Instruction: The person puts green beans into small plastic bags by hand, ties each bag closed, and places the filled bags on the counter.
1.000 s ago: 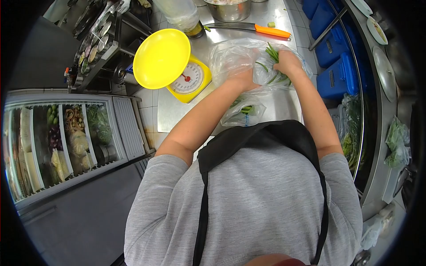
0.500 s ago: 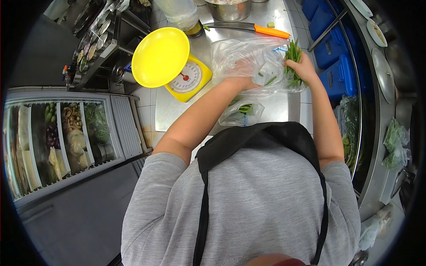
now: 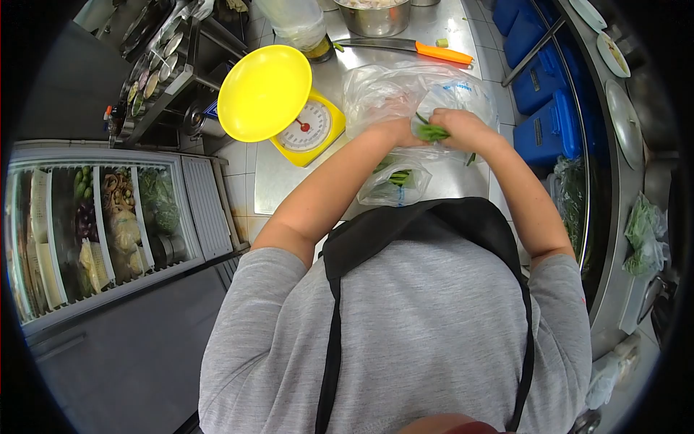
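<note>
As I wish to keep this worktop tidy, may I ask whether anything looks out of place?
One small green scrap lies loose on the steel table beside the orange-handled knife, odd because it is apart from the green stems in the right hand.

Looks like a commercial kitchen, judging by the steel table (image 3: 285,184) beneath the left hand (image 3: 396,129) and right hand (image 3: 460,128), the pot (image 3: 376,24) and knife (image 3: 419,48) beyond both, and, left of the left hand, the yellow scale (image 3: 311,130) and chiller (image 3: 94,155) stocked with vegetables (image 3: 157,199).
</note>
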Demonstrator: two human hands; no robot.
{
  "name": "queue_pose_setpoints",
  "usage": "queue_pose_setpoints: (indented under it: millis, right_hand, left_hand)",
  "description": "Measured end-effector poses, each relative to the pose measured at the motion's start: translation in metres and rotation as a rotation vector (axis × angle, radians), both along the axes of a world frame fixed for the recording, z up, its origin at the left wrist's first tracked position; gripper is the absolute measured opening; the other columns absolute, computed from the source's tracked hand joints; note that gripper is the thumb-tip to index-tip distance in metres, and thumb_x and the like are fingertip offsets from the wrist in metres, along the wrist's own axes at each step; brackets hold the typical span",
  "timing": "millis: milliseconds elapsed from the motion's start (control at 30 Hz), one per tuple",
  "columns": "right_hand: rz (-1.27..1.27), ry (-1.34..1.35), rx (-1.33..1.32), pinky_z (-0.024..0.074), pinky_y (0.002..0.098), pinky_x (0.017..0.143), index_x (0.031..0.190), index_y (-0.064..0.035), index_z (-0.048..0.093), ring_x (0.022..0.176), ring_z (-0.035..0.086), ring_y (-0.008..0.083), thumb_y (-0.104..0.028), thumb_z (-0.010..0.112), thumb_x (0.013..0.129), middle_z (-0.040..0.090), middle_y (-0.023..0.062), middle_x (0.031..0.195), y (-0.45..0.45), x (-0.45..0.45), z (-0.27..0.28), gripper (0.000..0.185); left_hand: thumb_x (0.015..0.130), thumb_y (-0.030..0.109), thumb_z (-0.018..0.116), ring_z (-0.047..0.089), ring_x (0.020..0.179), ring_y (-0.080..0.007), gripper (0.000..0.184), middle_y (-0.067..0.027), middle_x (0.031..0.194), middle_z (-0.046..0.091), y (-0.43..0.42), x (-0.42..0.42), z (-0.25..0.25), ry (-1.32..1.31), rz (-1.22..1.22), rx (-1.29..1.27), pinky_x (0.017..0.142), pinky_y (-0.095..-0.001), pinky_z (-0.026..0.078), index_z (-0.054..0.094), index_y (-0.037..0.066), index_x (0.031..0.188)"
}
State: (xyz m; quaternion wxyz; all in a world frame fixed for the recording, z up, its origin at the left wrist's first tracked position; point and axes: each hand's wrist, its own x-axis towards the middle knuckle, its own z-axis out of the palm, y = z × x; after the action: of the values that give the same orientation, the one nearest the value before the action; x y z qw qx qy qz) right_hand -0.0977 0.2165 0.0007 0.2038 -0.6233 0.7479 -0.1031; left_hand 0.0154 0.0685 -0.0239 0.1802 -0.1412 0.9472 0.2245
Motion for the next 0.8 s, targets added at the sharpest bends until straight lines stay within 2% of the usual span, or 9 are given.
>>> queue_pose_setpoints:
  millis: [67,133,267,333,433,533,667,733,800]
  right_hand:
    - [-0.012,-0.053,-0.121,0.0468,0.0328,0.074,0.092,-0.0052,0.059,0.082,0.06,0.0232,-0.007,0.065,0.069,0.061,0.0076,0.092,0.006,-0.014,-0.001,0.023]
    - [-0.435,-0.782,-0.324,0.0446,0.0271,0.067,0.092,-0.0036,0.06,0.072,0.057,0.0144,-0.012,0.065,0.075,0.06,0.0036,0.079,0.008,-0.023,0.016,0.02]
    - [-0.575,-1.008,-0.487,0.0412,0.0216,0.061,0.089,-0.0029,0.061,0.067,0.053,0.0077,-0.016,0.066,0.078,0.06,0.0017,0.075,-0.002,-0.02,0.052,0.018]
    - [-0.605,-1.051,-0.543,0.0413,0.0211,0.06,0.089,-0.0026,0.061,0.067,0.054,0.0076,-0.016,0.066,0.078,0.06,0.002,0.076,-0.01,-0.023,0.047,0.018]
    - [-0.65,-1.14,-0.637,0.0426,0.0208,0.058,0.088,-0.0019,0.061,0.067,0.056,0.0078,-0.015,0.065,0.079,0.061,0.0034,0.077,-0.022,-0.014,0.046,0.017]
    - [-0.646,-1.389,-0.749,0.0442,0.0222,0.059,0.094,-0.0044,0.055,0.066,0.054,0.0092,-0.011,0.061,0.082,0.057,0.0032,0.081,-0.029,-0.007,0.039,0.015]
    - [-0.463,-1.581,-0.712,0.0468,0.0243,0.061,0.095,-0.006,0.052,0.07,0.056,0.0102,-0.009,0.059,0.082,0.058,0.0057,0.09,-0.035,0.011,0.047,0.016]
    - [-0.351,-1.632,-0.686,0.0466,0.0243,0.061,0.095,-0.006,0.051,0.069,0.056,0.0103,-0.009,0.059,0.081,0.058,0.0057,0.089,-0.039,0.024,0.055,0.016]
    - [-0.199,-1.677,-0.662,0.0464,0.0251,0.062,0.094,-0.0055,0.051,0.07,0.055,0.0112,-0.008,0.058,0.081,0.058,0.0063,0.089,-0.042,0.04,0.066,0.015]
  left_hand:
    - [0.055,0.06,0.072,0.018,0.133,-0.035,0.122,-0.0219,0.143,0.016,0.0,0.0,0.003,0.078,-0.009,-0.038,0.108,-0.0424,0.016,0.004,0.006,0.141]
    - [0.06,0.055,0.071,0.025,0.129,-0.0364,0.115,-0.0235,0.138,0.027,0.003,0.002,0.016,-0.008,0.017,-0.138,0.106,-0.0435,0.022,0.005,0.007,0.141]
    - [0.071,0.042,0.068,0.032,0.125,-0.0384,0.09,-0.0219,0.132,0.037,0.023,0.025,0.074,-0.001,0.011,-0.083,0.102,-0.0446,0.029,0.019,0.007,0.138]
    - [0.08,0.028,0.06,0.038,0.12,-0.0377,0.051,-0.0194,0.127,0.043,0.028,0.053,0.093,0.538,-0.17,-0.056,0.096,-0.0452,0.035,0.042,0.008,0.124]
    - [0.083,0.025,0.057,0.038,0.122,-0.0353,0.028,-0.0164,0.128,0.042,0.026,0.1,0.139,0.721,-0.322,0.097,0.094,-0.0471,0.035,0.055,0.009,0.107]
    - [0.083,0.024,0.059,0.042,0.117,-0.0339,0.026,-0.0141,0.126,0.043,0.023,0.149,0.122,0.545,-0.137,-0.172,0.094,-0.045,0.037,0.058,0.013,0.107]
    - [0.081,0.022,0.063,0.048,0.107,-0.0323,0.034,-0.0116,0.122,0.045,0.024,0.17,0.083,0.337,0.151,-0.163,0.091,-0.0383,0.04,0.055,0.015,0.114]
    - [0.08,0.013,0.062,0.051,0.099,-0.0273,0.041,-0.0118,0.117,0.046,0.017,0.161,0.072,0.452,0.318,0.228,0.085,-0.0317,0.043,0.052,0.015,0.12]
    - [0.079,0.01,0.06,0.052,0.097,-0.0233,0.043,-0.0112,0.116,0.046,0.01,0.152,0.063,0.463,0.344,0.334,0.081,-0.029,0.044,0.051,0.012,0.121]
